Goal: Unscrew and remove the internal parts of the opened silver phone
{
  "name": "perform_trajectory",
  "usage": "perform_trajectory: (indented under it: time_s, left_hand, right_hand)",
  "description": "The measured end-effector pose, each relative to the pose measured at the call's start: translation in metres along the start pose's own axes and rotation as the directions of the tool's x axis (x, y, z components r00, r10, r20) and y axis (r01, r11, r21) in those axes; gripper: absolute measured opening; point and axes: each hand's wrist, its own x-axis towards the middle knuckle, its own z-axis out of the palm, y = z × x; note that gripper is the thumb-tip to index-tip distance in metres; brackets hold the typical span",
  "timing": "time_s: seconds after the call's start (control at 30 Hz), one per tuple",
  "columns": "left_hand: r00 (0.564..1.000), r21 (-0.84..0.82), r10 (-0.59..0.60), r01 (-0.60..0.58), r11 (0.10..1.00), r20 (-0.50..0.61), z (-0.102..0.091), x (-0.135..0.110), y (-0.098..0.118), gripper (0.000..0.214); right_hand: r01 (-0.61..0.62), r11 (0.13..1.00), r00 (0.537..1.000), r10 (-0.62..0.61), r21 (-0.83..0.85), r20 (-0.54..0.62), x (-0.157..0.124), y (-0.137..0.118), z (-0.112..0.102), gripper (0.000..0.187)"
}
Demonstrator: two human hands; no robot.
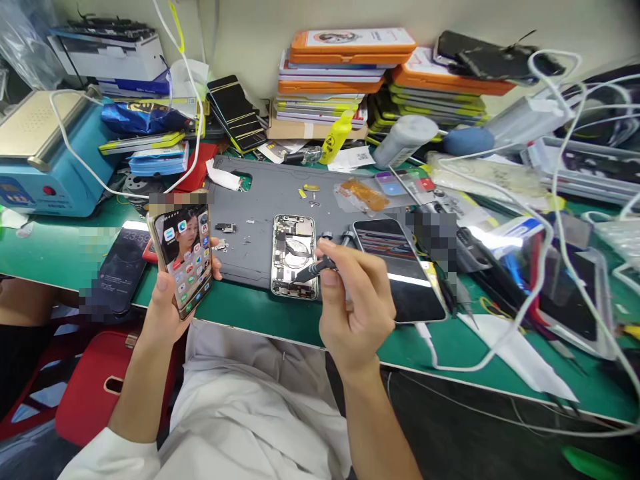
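Observation:
My left hand (167, 303) is wrapped round a lit smartphone (184, 257) with app icons on its screen, held upright over the bench's front edge. My right hand (353, 300) pinches a dark screwdriver (316, 269) whose tip points left and down at an opened phone (295, 255). That opened phone lies face down on the grey work mat (260, 200), its inner parts exposed. A detached phone screen (400, 267) lies just right of my right hand.
Small screws and parts are scattered on the grey mat. A dark phone (120, 270) lies at the left on the green bench (450, 340). Stacked boxes (345, 73), a blue machine (40, 153) and tangled white cables (550, 220) crowd the back and right.

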Motion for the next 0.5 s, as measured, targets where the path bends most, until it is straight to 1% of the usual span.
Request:
perform_trajectory:
  time_s: [0.07, 0.23, 0.33, 0.5]
  left_hand:
    - [1.000, 0.003, 0.016, -0.016, 1.000, 0.022, -0.0014, 0.0001, -0.0006, 0.085]
    - [0.999, 0.007, 0.031, -0.031, 0.999, 0.030, -0.0009, -0.0004, -0.0004, 0.082]
    - [0.998, 0.017, 0.047, -0.047, 0.999, 0.053, 0.0000, -0.0005, 0.0001, 0.081]
    - [0.996, 0.023, 0.058, -0.059, 0.998, 0.065, -0.0003, -0.0004, -0.0002, 0.077]
  right_hand:
    - [0.016, 1.000, 1.000, -0.016, 0.001, 0.000, 0.0004, -0.0001, 0.0005, 0.052]
    - [0.009, 1.000, 1.000, -0.008, -0.009, 0.027, -0.0007, 0.0001, 0.0021, 0.053]
    - [0.028, 1.000, 0.999, -0.028, -0.002, 0.017, -0.0034, 0.0004, 0.0019, 0.057]
    - [0.006, 1.000, 1.000, -0.006, -0.006, 0.008, -0.0056, 0.0002, 0.0011, 0.058]
